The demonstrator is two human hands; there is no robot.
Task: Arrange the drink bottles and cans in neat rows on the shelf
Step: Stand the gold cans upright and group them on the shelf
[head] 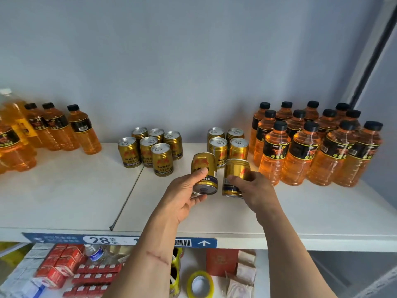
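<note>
Two gold cans are off the shelf [300, 216] in my hands: my left hand [184, 194] grips one can [205, 168] tilted with its base toward me, and my right hand [255, 190] curls round the other can [235, 173], also tilted, the two just beside each other. Bare white shelf runs from my hands to the front edge at 6 o'clock, and wide open surface lies at 9 o'clock. At 12 o'clock four cans [227, 143] stand upright in two rows; at 11 o'clock six cans [150, 147] bunch loosely. Orange bottles [318, 145] with black caps crowd the 2 o'clock side, more bottles [53, 130] at 10 o'clock. Each can has a gold, ribbed body, red emblem and dark blue band.
</note>
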